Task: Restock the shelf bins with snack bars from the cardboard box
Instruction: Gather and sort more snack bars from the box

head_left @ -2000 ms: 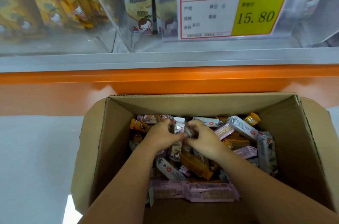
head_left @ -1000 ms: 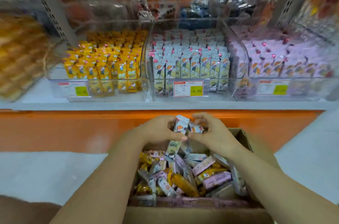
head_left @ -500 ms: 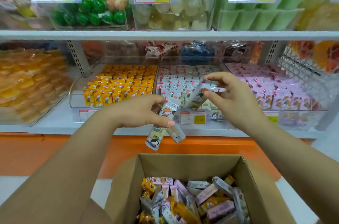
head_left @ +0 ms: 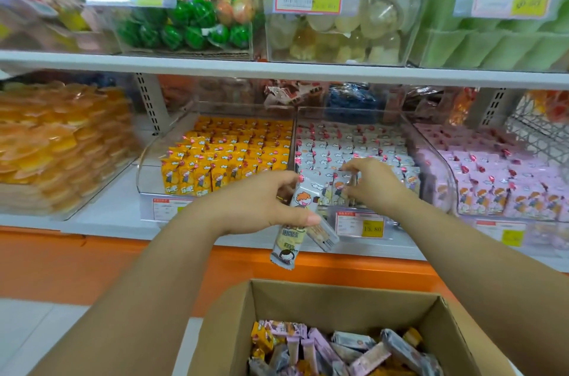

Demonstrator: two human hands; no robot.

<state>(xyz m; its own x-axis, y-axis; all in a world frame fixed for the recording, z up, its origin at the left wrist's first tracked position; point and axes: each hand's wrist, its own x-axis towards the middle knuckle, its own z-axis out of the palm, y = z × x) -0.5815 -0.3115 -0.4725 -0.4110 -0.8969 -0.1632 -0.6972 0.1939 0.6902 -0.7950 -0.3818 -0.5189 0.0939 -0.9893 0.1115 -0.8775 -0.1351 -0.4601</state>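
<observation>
Restocking, placement step. The brown open-topped cardboard box (head_left: pixel 338 291) sits at 6 o'clock of the view, with mixed white, pink and yellow bars loose inside. Directly at 12 o'clock from it stands the clear plastic middle shelf bin (head_left: pixel 348 110), filled with upright white bars in rows. A clear bin of yellow bars (head_left: pixel 228 160) adjoins it at 9 o'clock and a clear bin of pink bars (head_left: pixel 492 187) at 3 o'clock.

The right hand (head_left: pixel 378 187) is at the front row of the middle bin. Its fingers (head_left: pixel 354 164) are bent over the top and nearly closed against the thumb, pinching a single white bar (head_left: pixel 340 187) that stands upright and touches its neighbours.

The left hand (head_left: pixel 258 206) waits just at 9 o'clock of the right, in front of the bin's lip. Its fingers are curled and its thumb (head_left: pixel 303 218) is pressed across a small bundle of white cartoon-printed foil snack bars (head_left: pixel 289 240), which hang downward towards 6 o'clock. How many it holds cannot be told.

To do the step well, judged from this layout: seat the bar printed face forward and flush with the row, release only once it stands unaided, keep white bars out of the neighbouring bins, and feed from the left hand one at a time
</observation>
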